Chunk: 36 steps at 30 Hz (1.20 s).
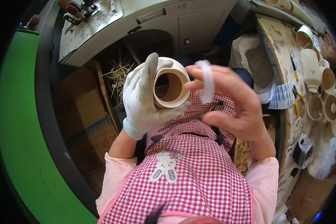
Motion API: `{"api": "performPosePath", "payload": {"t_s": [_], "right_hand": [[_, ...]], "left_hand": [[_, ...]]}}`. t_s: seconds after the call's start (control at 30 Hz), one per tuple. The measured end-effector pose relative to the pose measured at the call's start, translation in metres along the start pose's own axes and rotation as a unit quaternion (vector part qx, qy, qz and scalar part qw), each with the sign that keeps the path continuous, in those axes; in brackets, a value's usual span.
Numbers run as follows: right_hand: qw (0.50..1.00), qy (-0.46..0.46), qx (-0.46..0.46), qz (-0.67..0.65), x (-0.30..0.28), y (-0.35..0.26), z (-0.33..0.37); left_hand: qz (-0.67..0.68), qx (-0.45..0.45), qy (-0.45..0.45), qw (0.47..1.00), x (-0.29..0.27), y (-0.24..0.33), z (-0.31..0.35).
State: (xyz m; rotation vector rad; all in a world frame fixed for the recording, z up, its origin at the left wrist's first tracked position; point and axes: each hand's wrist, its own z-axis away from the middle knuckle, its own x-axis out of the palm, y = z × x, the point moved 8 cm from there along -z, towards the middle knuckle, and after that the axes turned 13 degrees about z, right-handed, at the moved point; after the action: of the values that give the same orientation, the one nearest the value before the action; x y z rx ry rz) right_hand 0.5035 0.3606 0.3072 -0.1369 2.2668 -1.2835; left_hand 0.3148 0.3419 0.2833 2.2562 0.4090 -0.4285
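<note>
My left hand (140, 95), in a grey-white glove, is wrapped round a cream cylindrical vessel (180, 66). Its round mouth is turned up toward me, and the inside looks tan. To the right of the mouth is my bare right hand (235, 100), blurred by motion. A translucent white ring (208, 82) sits round its forefingers, whose tips reach close to the vessel's rim; I cannot tell if they touch it. The right thumb stands apart below. The vessel's far end is hidden behind my glove.
A workbench (282, 41) on the right bears several cream vessels (310, 67), yellow-handled pliers (297, 100) and plastic bags. A clear bag (250, 56) hangs by its edge. Ahead stands a pale machine cabinet (168, 22); a green surface (18, 123) lies left. Thin sticks (120, 76) are heaped below.
</note>
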Motion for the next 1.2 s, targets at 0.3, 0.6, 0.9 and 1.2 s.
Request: {"api": "performPosePath", "payload": {"t_s": [0.3, 0.6, 0.9, 1.2], "right_hand": [[0.938, -0.13, -0.007, 0.322, 0.051, -0.001, -0.007], [0.863, -0.233, -0.13, 0.429, 0.058, 0.018, -0.008], [0.918, -0.29, -0.012, 0.269, 0.028, 0.037, 0.005], [0.933, 0.222, 0.24, 0.153, -0.112, 0.108, 0.08]], "left_hand": [[-0.006, 0.013, -0.046, 0.999, 0.019, 0.014, -0.003], [-0.042, 0.038, -0.085, 0.995, 0.033, 0.019, -0.003], [-0.058, 0.028, -0.175, 0.982, 0.058, 0.004, 0.0], [0.127, -0.473, -0.283, 0.825, 0.073, -0.05, 0.099]]}}
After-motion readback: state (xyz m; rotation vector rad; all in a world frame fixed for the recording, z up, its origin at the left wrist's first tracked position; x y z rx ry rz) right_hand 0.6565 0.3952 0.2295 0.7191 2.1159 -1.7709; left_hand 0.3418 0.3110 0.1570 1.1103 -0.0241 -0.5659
